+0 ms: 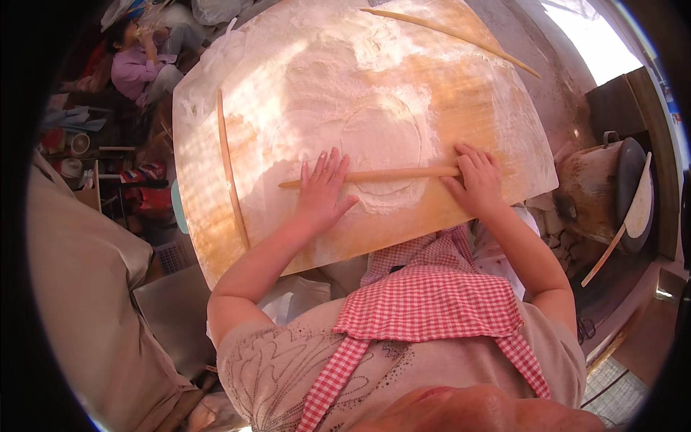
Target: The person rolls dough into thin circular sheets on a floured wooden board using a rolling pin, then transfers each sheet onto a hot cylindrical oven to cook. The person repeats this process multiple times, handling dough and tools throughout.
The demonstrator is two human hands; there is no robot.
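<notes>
A thin wooden rolling pin [399, 174] lies across the near part of a round, flat sheet of dough [382, 135] on a floured wooden board [459, 124]. My left hand [324, 189] rests flat over the pin near its left end, fingers spread. At the pin's right end is my right hand [478, 178], its fingers bent over the tip. Loose flour [378, 46] lies heaped beyond the dough. What is under my palms is hidden.
Two more thin wooden sticks lie on the board, one at the left [229, 167], one at the far right [453, 33]. A lidded pot [588, 186] with a wooden paddle [639, 210] stands right. A person [135, 70] sits at the far left. Cloth [86, 270] covers something at left.
</notes>
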